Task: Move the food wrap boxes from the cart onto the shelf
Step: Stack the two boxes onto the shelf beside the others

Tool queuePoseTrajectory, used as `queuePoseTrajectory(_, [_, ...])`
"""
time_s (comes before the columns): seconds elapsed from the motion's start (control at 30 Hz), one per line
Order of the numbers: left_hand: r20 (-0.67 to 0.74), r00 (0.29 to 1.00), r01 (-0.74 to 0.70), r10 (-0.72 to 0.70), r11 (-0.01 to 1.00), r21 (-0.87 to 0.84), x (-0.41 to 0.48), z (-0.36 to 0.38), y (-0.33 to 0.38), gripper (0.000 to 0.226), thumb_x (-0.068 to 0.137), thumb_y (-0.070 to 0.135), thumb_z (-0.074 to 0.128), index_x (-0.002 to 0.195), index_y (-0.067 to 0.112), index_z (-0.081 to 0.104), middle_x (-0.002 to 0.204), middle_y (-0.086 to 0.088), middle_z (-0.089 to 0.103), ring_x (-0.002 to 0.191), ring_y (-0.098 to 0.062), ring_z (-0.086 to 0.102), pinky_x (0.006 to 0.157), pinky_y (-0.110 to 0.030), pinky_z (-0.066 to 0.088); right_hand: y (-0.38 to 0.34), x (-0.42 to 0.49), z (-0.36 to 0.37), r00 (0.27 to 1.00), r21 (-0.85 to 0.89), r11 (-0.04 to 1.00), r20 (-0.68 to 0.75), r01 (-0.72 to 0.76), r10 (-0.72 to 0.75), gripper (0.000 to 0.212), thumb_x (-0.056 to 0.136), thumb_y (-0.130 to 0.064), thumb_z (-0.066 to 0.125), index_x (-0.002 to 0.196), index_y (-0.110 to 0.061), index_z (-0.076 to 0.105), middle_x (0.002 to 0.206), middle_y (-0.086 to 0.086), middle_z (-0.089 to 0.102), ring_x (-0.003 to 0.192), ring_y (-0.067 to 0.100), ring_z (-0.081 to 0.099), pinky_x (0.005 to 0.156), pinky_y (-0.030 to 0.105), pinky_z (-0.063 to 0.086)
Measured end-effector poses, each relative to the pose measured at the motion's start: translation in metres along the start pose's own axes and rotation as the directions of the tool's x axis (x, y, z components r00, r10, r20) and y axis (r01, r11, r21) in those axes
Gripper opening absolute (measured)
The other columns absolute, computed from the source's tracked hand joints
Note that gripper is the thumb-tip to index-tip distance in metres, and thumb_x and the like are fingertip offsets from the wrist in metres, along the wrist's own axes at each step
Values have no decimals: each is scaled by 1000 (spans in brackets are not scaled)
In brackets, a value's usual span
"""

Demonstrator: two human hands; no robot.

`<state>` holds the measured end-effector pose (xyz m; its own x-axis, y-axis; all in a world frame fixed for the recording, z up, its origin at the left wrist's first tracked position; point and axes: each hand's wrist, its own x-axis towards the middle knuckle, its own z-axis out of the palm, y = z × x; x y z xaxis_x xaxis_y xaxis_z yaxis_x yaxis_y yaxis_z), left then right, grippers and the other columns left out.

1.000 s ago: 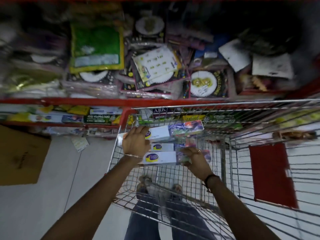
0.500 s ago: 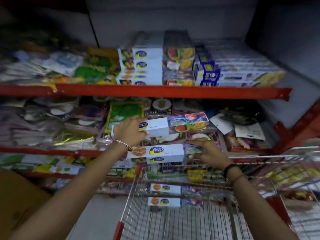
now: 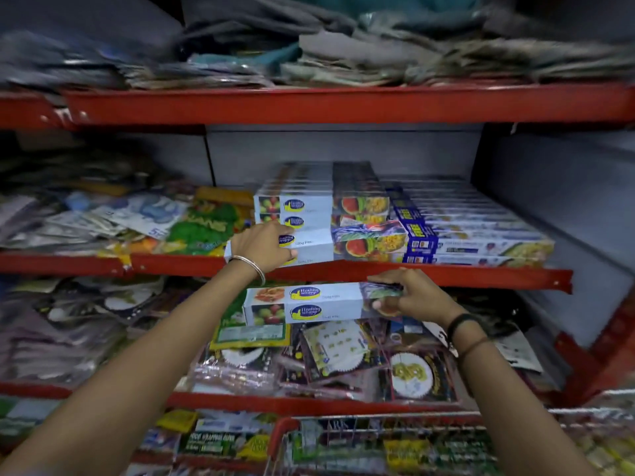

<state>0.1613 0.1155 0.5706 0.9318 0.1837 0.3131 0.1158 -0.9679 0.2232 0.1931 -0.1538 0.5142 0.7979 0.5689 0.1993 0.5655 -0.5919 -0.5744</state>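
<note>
change: view has tilted up since half a second ago; both hands have risen to the middle shelf (image 3: 412,280), cart (image 3: 378,427) now only a strip at the bottom edge
left hand (image 3: 264,243): fingers curled shut around the left end of one food wrap box (image 3: 316,240), which now lies at the shelf front against the stacked boxes (image 3: 299,204)
right hand (image 3: 412,297): closed on the right end of two stacked boxes (image 3: 309,304), held just below the red shelf lip
box look: long, white, blue-yellow oval logo, fruit photos at the ends
right of stack: blue-edged boxes (image 3: 474,235)
</note>
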Motion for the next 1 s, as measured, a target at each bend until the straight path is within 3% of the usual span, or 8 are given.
queuePoseTrajectory(0.13, [18,1000,4,-4,1000,20,42,6,-8,51,78,41,67,127,34,55,135,3,57,119,-28,55,90,-34,46,-2,20,-11,1000,10,1000,-11,14,-14,51,80,-25,73,126,-15,53,134,8,54,123,24,48,102,39,41])
queuePoseTrajectory(0.23, [42,999,-8,7,999,41,71,18,-10,50,79,39,66,127,33,56,137,4,54,121,-27,53,94,-37,46,3,32,-15,998,5,1000,-56,23,-23,49,80,-26,74,125,-18,55,126,7,61,112,21,56,96,44,47])
queuePoseTrajectory(0.4, [115,989,-101,90,990,95,112,47,-16,46,83,33,64,127,25,57,134,-6,55,119,-32,51,95,-46,48,12,45,-15,996,-26,999,-81,27,-30,50,78,-25,75,124,-18,56,116,4,67,96,11,59,86,37,53])
queuePoseTrajectory(0.67, [59,967,-254,249,901,351,137,63,-18,32,90,27,57,121,24,61,128,-5,54,112,-30,54,78,-39,52,17,62,-7,996,-66,998,-85,14,-19,53,78,-28,75,125,-14,55,120,6,64,104,19,58,83,33,50])
queuePoseTrajectory(0.87, [82,960,-279,268,896,344,149,60,-16,30,83,39,64,108,21,67,119,-2,60,106,-28,60,78,-33,49,-1,82,-15,992,-123,989,-89,77,-88,53,78,-27,75,126,-13,55,129,6,58,110,15,51,81,20,39])
queuePoseTrajectory(1.0, [157,958,-269,238,939,216,158,42,-12,28,85,35,61,107,20,68,115,-4,67,104,-28,61,83,-36,49,-14,109,-30,989,-159,982,-89,99,-114,50,78,-24,76,122,-12,57,119,9,64,103,21,58,80,27,46])
